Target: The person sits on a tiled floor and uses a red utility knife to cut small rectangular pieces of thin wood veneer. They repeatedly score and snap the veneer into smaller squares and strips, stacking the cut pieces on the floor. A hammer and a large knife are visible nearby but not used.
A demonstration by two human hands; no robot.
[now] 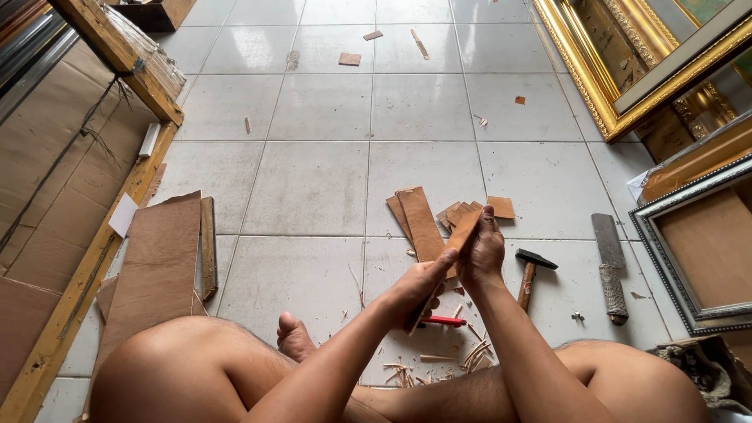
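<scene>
Far left, cardboard sheets lean behind a long wooden batten that runs along the edge of the tiled floor. Just beside it a flat brown board lies on the tiles, with a narrow wooden strip on edge along its right side.

Near the middle, the person sits cross-legged, bare knees at the bottom of the view and one foot resting on the floor between them. The left hand is clenched around something thin that points down; what it grips is hard to make out, though a red-handled tool lies on the tile just under it. The right hand is closed on a thin wooden strip, held tilted above the floor between the two hands, its upper end rising past the fingertips. Behind the hands lie a longer plywood strip and a small heap of cut wooden pieces. Pale shavings are scattered on the tile below the forearms.

Right of the hands a hammer lies on the floor, then a cleaver-like blade with a wrapped handle. At the far right, a gilt picture frame leans in the upper corner, and a dark beaded frame with a brown backing stands below it.
</scene>
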